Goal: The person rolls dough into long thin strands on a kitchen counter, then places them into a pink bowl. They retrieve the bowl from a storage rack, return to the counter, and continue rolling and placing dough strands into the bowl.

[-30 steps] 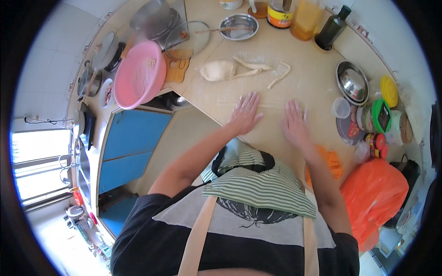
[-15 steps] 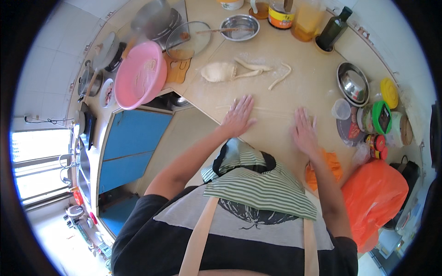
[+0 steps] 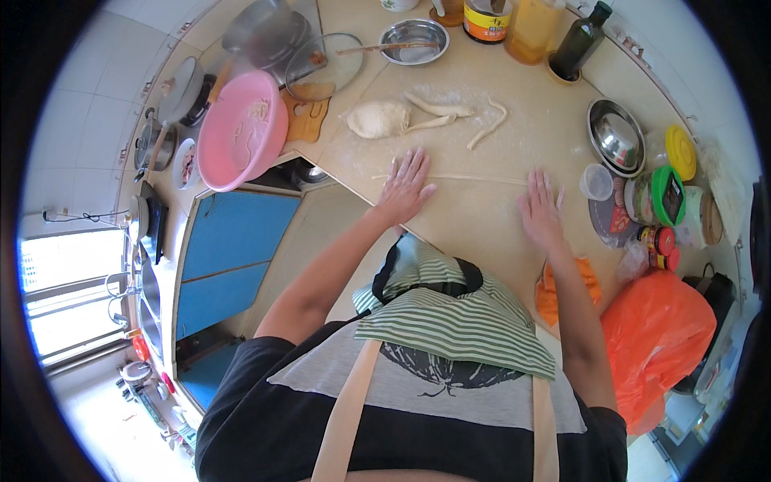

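Fingers stretched out flat and slightly parted, gripping nothing: left hand (image 3: pixel 404 191) and right hand (image 3: pixel 543 215) lie palm-down, well apart, across a thin, cream-coloured strand of dough (image 3: pixel 474 177) on the pale, flour-dusted table (image 3: pixel 474 221). Just beyond sits a plump, cream-coloured lump of dough (image 3: pixel 376 119), with a curved dough strip (image 3: pixel 488 127) apart to its right.

Over to the containers! Left, a big round pink plastic basin (image 3: pixel 215 157) has pale doughy scraps inside. Beside it, a small white bowl (image 3: pixel 179 173) holds reddish and whitish pieces. Up top, a round steel bowl (image 3: pixel 438 53) carries brown wooden chopsticks (image 3: pixel 361 50) across it. Amber liquid fills the bottom of a clear jug (image 3: pixel 533 22); the green-lidded clear jar's (image 3: pixel 668 197) contents are too unclear to tell.
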### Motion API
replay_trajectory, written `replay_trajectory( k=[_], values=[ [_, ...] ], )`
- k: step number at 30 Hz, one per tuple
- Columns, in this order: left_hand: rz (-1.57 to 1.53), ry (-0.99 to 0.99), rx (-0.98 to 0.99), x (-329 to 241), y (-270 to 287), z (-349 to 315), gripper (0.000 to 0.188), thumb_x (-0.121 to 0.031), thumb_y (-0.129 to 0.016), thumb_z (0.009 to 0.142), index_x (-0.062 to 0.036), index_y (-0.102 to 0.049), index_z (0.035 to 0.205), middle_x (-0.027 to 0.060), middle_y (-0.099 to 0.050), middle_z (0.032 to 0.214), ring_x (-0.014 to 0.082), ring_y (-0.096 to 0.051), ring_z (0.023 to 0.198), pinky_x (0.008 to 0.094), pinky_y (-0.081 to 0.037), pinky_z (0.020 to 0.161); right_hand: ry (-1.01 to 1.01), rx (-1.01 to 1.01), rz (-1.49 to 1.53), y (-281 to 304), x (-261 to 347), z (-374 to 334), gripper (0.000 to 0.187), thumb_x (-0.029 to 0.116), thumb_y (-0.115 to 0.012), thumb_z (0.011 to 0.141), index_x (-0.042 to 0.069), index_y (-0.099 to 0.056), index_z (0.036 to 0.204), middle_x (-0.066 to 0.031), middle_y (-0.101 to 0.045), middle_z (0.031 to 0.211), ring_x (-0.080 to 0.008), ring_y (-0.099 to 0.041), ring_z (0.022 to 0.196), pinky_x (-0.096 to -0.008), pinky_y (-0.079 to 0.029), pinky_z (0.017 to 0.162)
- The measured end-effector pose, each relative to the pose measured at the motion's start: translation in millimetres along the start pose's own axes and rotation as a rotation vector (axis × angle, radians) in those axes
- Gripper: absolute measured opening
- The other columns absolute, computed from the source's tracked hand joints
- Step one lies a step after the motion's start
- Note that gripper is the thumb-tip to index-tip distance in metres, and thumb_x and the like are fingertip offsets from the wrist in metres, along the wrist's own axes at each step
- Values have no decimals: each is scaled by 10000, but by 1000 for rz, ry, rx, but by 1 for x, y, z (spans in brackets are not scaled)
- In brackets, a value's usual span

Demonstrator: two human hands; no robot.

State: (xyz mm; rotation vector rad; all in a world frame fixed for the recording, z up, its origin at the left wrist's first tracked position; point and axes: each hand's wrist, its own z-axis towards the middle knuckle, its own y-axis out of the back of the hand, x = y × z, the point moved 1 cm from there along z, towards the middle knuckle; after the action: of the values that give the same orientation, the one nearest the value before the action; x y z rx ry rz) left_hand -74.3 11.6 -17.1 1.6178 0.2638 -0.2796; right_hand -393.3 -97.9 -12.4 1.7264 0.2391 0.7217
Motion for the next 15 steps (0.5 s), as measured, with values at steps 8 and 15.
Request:
replay_trajectory(
  k=[8,15],
  values=[
    [85,-53,-11,19,0,-16,670,-446,-371,978,-54,-207,1496,133,-177,1567,349,-145,1446,562,-107,1150,-33,49,-18,4,0,-14,628,347,-356,984,62,-166,1510,-144,-154,1574,-291,-121,1461,-583,-22,1139],
    [169,113,-1,13,15,-25,712,-434,-412,967,-16,-175,1493,185,-166,1559,372,-139,1442,537,-118,1157,-90,36,-128,15,10,-18,634,325,-391,976,23,-189,1495,-158,-178,1564,-293,-127,1459,-574,-34,1143]
  ],
)
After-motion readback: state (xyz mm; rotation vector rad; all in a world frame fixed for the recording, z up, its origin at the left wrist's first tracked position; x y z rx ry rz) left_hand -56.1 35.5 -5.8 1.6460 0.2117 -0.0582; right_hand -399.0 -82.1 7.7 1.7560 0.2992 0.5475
